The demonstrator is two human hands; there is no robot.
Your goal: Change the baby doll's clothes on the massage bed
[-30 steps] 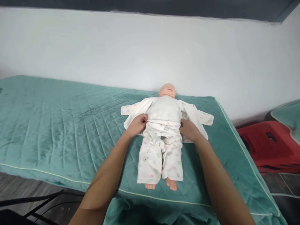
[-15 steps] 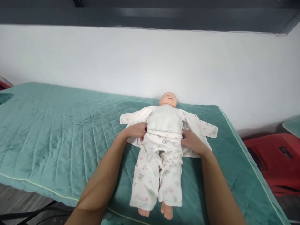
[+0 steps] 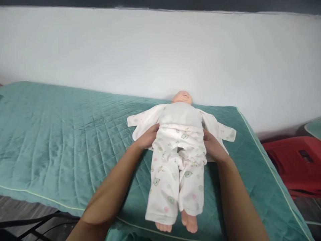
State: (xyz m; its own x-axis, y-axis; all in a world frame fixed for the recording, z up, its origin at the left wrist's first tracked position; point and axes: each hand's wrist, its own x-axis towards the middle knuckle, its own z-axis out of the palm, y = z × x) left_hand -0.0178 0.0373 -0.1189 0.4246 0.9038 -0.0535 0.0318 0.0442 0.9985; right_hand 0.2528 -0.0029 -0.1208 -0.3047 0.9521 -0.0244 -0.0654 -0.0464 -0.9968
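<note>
A baby doll with a smooth, peach-coloured plastic head [image 3: 182, 97] lay on its back on a green, quilted, velvety cover [image 3: 62, 144], its crown near the smooth white wall [image 3: 160, 57]. Its plain, pale, soft-looking torso [image 3: 180, 114] showed between the spread halves of a white cloth jacket [image 3: 145, 117], whose tapering sleeves reached out to both sides.

White cotton-like trousers [image 3: 164, 167], printed with green animal faces and pink dots, covered the hips and legs, creased at the crotch, with rounded plastic feet [image 3: 192, 223] beyond the wide hems. The left hand [image 3: 148, 137] and right hand [image 3: 213, 147] gripped opposite sides of the waistband, fingertips partly hidden. Pale piping edged the cover; beside it stood a red, hard-looking moulded piece [image 3: 296, 164] with a rectangular slot.
</note>
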